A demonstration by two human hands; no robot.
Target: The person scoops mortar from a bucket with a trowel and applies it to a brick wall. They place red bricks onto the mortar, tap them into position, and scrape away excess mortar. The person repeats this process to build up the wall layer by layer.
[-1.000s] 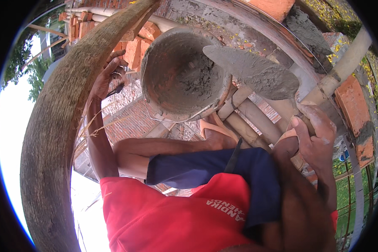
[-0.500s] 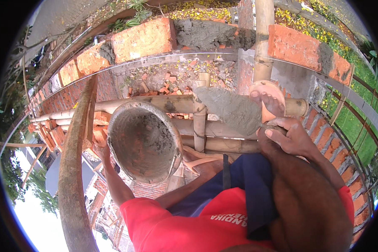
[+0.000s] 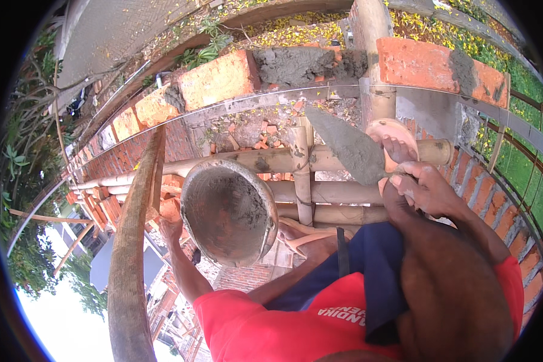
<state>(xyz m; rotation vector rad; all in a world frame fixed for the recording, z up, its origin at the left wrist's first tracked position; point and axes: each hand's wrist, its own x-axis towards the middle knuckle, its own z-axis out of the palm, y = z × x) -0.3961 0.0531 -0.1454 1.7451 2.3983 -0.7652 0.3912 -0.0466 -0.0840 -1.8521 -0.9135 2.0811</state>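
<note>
My right hand (image 3: 425, 188) is closed round the handle of a trowel (image 3: 351, 149), whose blade is coated with grey mortar and points up and left toward the wall. Low on the left, my left hand (image 3: 171, 228) grips an orange brick (image 3: 171, 209) beside the brick stack; some of its fingers are hidden. Between my hands stands a round bucket (image 3: 228, 211), smeared with mortar inside, with wet mortar along its right side. Ahead runs a brick course (image 3: 218, 79) with a bed of grey mortar (image 3: 295, 65) between two bricks.
A taut string (image 3: 320, 86) runs along the course. Bamboo poles (image 3: 338, 192) lie crosswise under my sandalled feet, and an upright bamboo pole (image 3: 382, 105) meets the wall. A wooden post (image 3: 127, 265) rises at left, near stacked bricks (image 3: 105, 208).
The whole view has shifted, so things appear farther right and mostly lower. The trowel's tip has swung up toward the wall. My left hand stays by the brick.
</note>
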